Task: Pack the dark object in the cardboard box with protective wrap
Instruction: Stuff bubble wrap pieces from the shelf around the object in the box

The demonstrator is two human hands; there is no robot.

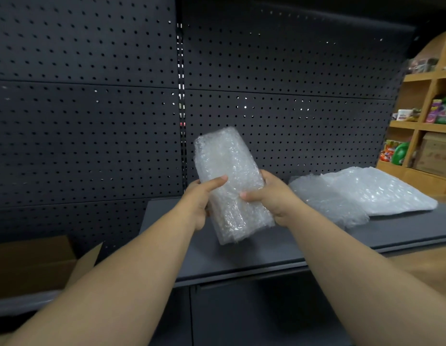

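Between both hands (199, 198), bubble-wrapped bundle (229, 181), upright-ish.

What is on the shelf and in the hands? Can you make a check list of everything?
Surface: dark shelf, flat, below the hands.
Job's things: bubble-wrap bundle held tilted above the shelf; what it holds cannot be seen. Box at lower left, open, partly out of view.
Clutter: spare wrap lying on the shelf to the right.
Hands: left hand grips the bundle's left side, thumb across the front; right hand grips its right side, fingers curled round.
Cables: nothing seen.
Surroundings: black pegboard behind; wooden rack with colourful packs at far right.
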